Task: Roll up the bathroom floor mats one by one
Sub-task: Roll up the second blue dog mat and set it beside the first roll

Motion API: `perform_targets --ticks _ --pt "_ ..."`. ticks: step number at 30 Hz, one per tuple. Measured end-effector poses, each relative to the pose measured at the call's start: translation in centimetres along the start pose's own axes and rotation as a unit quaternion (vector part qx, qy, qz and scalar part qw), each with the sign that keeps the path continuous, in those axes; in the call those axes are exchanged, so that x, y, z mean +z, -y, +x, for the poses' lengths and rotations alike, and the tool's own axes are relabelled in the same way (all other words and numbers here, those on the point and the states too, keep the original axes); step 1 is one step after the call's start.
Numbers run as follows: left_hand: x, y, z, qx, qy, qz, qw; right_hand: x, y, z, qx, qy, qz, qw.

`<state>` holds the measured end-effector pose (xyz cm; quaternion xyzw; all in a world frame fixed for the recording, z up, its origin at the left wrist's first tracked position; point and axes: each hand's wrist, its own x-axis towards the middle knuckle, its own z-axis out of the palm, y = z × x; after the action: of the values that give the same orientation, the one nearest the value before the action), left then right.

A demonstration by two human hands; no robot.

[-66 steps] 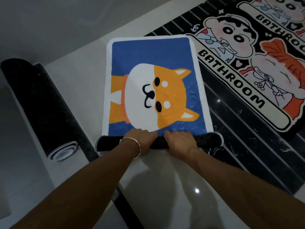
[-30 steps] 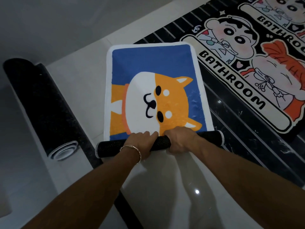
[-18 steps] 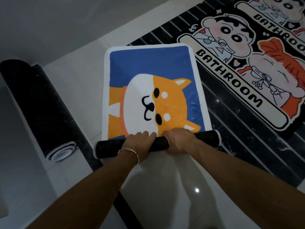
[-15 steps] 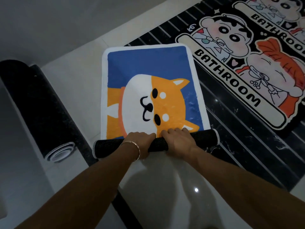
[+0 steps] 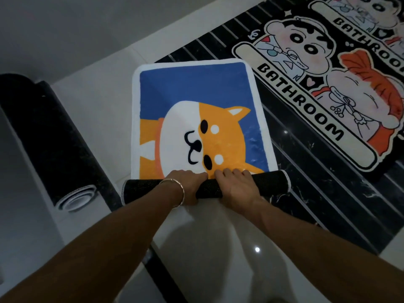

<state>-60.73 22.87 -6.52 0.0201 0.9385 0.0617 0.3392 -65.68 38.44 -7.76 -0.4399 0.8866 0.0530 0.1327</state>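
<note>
A blue bath mat with an orange and white dog (image 5: 196, 119) lies flat on the pale floor, its near end wound into a black-backed roll (image 5: 271, 182). My left hand (image 5: 188, 184), with a bangle on the wrist, and my right hand (image 5: 238, 186) press side by side on the middle of that roll, fingers curled over its far side. A finished black roll (image 5: 50, 136) lies at the left, its white spiral end facing me. A black cartoon mat printed BATHROOM (image 5: 328, 68) lies flat at the upper right.
A black striped marble band (image 5: 317, 182) runs diagonally under the right part of the dog mat. Glossy white tile (image 5: 218, 259) lies beneath my forearms. A grey wall (image 5: 76, 25) stands at the upper left.
The roll has grown and travelled away from me over the dog print, covering more of the lower face and ear. Both hands kept regripping on it.
</note>
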Motion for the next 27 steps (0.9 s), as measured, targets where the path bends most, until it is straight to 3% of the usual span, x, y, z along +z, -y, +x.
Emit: perform_targets --ticks 4,6,10,12,18,20,24,27 --pt "1.4 -0.4 -1.2 -0.004 -0.096 0.024 0.995 -2.1 -0.7 2.1 -0.006 0.2 0.092 0.975" --pt "2.1 -0.7 -1.4 -0.019 -0.129 0.032 0.991 -2.7 -1.0 2.8 -0.01 0.23 0.107 0.967" --pt "0.6 -0.4 -0.1 -0.011 -0.022 -0.004 1.0 -1.5 -0.1 0.4 -0.009 0.094 0.049 0.994" --pt "-0.2 -0.3 0.3 -0.005 0.014 -0.011 1.0 -1.1 0.1 -0.3 -0.01 0.069 0.026 0.997" --pt "1.7 -0.8 -0.9 -0.021 -0.124 0.026 0.992 -2.4 -1.1 2.6 -0.011 0.191 0.114 0.975" --pt "1.2 -0.7 -0.5 -0.024 -0.086 0.017 0.996 -2.1 -1.1 2.1 -0.013 0.156 0.101 0.983" --pt "-1.2 -0.1 0.7 -0.011 0.015 -0.033 0.999 0.0 -0.9 0.4 -0.017 -0.043 0.002 0.999" --pt "-1.4 0.1 0.3 -0.01 -0.029 -0.019 0.999 -1.0 -1.3 1.2 0.004 0.044 0.029 0.999"
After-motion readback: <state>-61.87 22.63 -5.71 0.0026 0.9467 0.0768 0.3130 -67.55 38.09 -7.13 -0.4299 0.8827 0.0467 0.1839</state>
